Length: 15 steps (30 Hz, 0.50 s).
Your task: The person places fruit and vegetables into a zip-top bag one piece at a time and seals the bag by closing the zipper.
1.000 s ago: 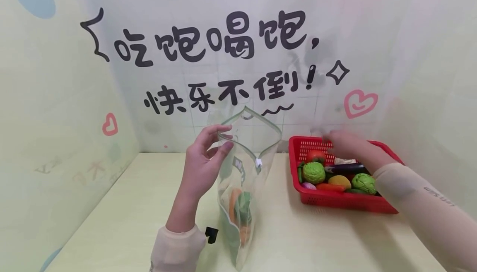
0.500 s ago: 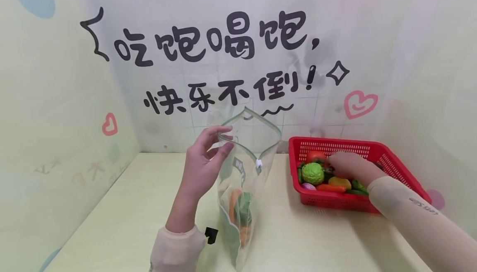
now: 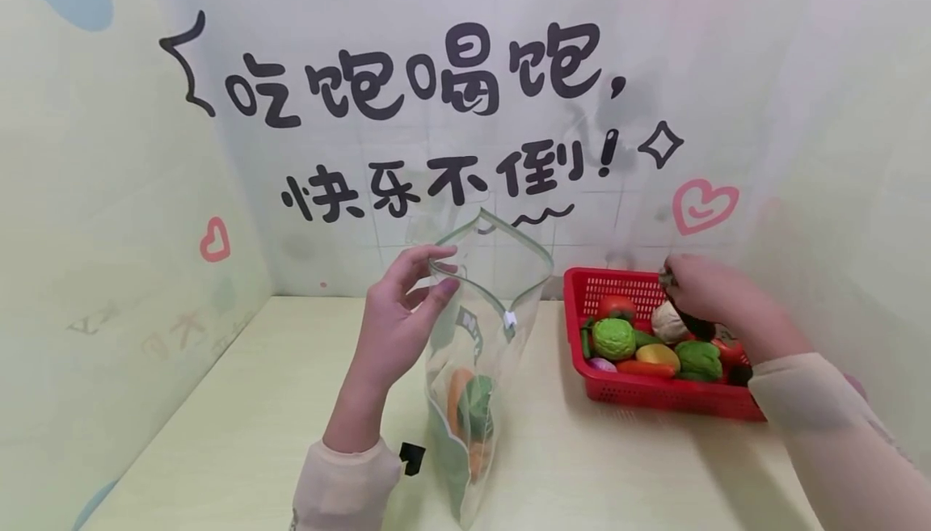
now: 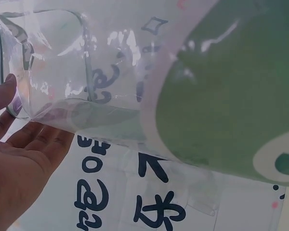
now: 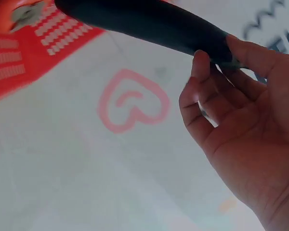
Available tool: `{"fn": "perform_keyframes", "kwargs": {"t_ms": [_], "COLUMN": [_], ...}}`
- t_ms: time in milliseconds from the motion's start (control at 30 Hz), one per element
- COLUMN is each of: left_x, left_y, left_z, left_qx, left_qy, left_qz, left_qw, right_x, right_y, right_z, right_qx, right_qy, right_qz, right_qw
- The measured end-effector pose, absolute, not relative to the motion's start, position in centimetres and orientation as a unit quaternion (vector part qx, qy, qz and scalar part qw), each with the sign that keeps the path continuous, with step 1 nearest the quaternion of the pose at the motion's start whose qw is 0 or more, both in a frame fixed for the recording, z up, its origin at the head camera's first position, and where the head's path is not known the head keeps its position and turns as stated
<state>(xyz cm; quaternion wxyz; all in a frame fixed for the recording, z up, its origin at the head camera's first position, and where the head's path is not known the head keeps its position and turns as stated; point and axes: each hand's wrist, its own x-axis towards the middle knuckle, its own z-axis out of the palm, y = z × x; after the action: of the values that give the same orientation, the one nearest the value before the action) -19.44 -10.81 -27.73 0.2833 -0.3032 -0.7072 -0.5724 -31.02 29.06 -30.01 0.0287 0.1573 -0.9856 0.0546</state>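
Observation:
A clear zip bag (image 3: pixel 520 297) stands upright with its mouth spread wide. My left hand (image 3: pixel 400 321) pinches its left rim between thumb and fingers, as the left wrist view also shows. Through the plastic I see an orange carrot-like piece (image 3: pixel 457 394) and a green vegetable (image 3: pixel 476 402) low in the bag. Over the red basket (image 3: pixel 676 398), my right hand (image 3: pixel 716 297) grips a dark eggplant (image 5: pixel 144 21) by its stem end. In the head view that hand hides most of the eggplant; the right wrist view shows its long body.
The basket, at right, holds a tomato (image 3: pixel 617 306), a round green vegetable (image 3: pixel 614 339), a yellow piece (image 3: pixel 658 357), a leafy green vegetable (image 3: pixel 698 360), a carrot (image 3: pixel 646 368) and a whitish piece (image 3: pixel 665 323). A black tab (image 3: pixel 412 458) shows near my left sleeve. A printed wall stands behind.
My right hand went down into the basket, took hold of the eggplant and has raised it. The left hand and the bag stay in place.

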Motion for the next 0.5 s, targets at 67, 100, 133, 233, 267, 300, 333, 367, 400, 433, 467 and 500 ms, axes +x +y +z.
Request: {"fn": "perform_keyframes", "kwargs": {"t_ms": [67, 100, 133, 233, 267, 300, 333, 367, 400, 433, 467, 500], "left_x": [-19.5, -19.5, -19.5, -19.5, -19.5, -19.5, -19.5, -19.5, -19.5, -19.5, -19.4, -19.4], "left_y": [-10.9, -10.9, -10.9, -11.0, -11.0, -11.0, -10.9, -10.9, -10.9, -10.9, -10.9, -10.9], "left_z": [-27.7, -27.7, -27.6, -27.6, -27.6, -27.6, -27.6, -27.6, -27.7, -27.7, -27.8, -27.8], "left_qx": [-0.305, -0.306, -0.307, -0.309, -0.309, -0.308, -0.306, -0.306, -0.304, -0.303, -0.302, -0.302], "left_qy": [-0.707, -0.707, -0.705, -0.704, -0.705, -0.706, -0.707, -0.707, -0.708, -0.708, -0.707, -0.707], "left_qz": [-0.571, -0.570, -0.570, -0.568, -0.567, -0.568, -0.570, -0.571, -0.573, -0.573, -0.575, -0.575], "left_qw": [0.286, 0.287, 0.289, 0.293, 0.292, 0.290, 0.286, 0.283, 0.281, 0.280, 0.279, 0.280], "right_x": [-29.7, -28.9, -28.0, -25.0, -23.9, -22.9, -22.0, -21.2, -20.6, -20.1, -19.7, -19.4], "right_y": [28.8, 28.7, 28.4, 27.9, 27.7, 27.5, 27.2, 27.0, 26.6, 26.1, 25.6, 25.1], "right_z": [-28.9, -28.5, -28.1, -27.4, -27.4, -27.6, -27.7, -27.9, -28.0, -28.1, -28.2, -28.1], "right_qx": [0.156, 0.152, 0.145, 0.125, 0.114, 0.106, 0.101, 0.099, 0.098, 0.103, 0.116, 0.136], "right_qy": [-0.980, -0.976, -0.971, -0.947, -0.936, -0.921, -0.905, -0.889, -0.871, -0.852, -0.831, -0.807], "right_qz": [0.097, 0.123, 0.151, 0.224, 0.248, 0.277, 0.302, 0.321, 0.341, 0.362, 0.388, 0.412], "right_qw": [0.073, 0.094, 0.113, 0.193, 0.222, 0.251, 0.281, 0.311, 0.339, 0.364, 0.381, 0.400]}}
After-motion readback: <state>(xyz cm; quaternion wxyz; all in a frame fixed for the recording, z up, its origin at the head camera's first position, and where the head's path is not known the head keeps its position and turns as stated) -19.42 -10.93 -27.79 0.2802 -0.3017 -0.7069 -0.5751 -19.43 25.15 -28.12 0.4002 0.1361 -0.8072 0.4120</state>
